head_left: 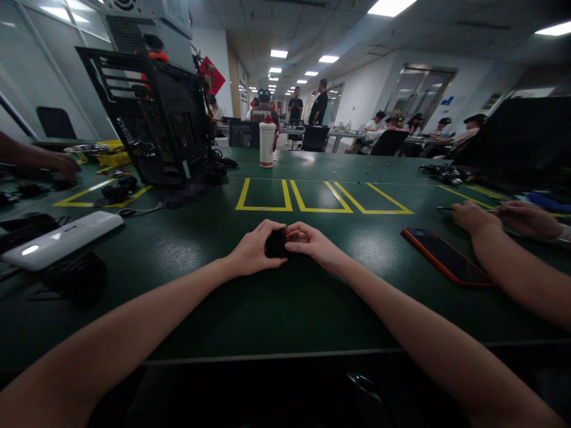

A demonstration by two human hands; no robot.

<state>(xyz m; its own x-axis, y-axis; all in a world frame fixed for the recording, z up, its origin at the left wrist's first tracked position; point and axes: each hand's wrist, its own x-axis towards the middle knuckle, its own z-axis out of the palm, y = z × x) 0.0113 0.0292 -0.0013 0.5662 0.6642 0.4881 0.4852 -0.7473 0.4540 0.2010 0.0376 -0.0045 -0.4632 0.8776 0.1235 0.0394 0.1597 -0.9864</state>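
In the middle of the view, just above the green table, my left hand (255,249) is closed around a small black object (275,244), thumb below and fingers above. My right hand (310,242) meets it from the right, its fingers curled and the fingertips pressed to the object's right side. Dark and partly covered by my fingers, the object does not show its exact kind. Beyond my hands, three yellow tape outlines (321,210) mark the tabletop.
A black open computer case (178,119) stands at the back left. A white cup (266,142) is at the far middle. On the left lies a white power bank-like bar (66,238) near dark cables. An orange-edged phone (446,255) lies right, beside another person's hands (477,219).
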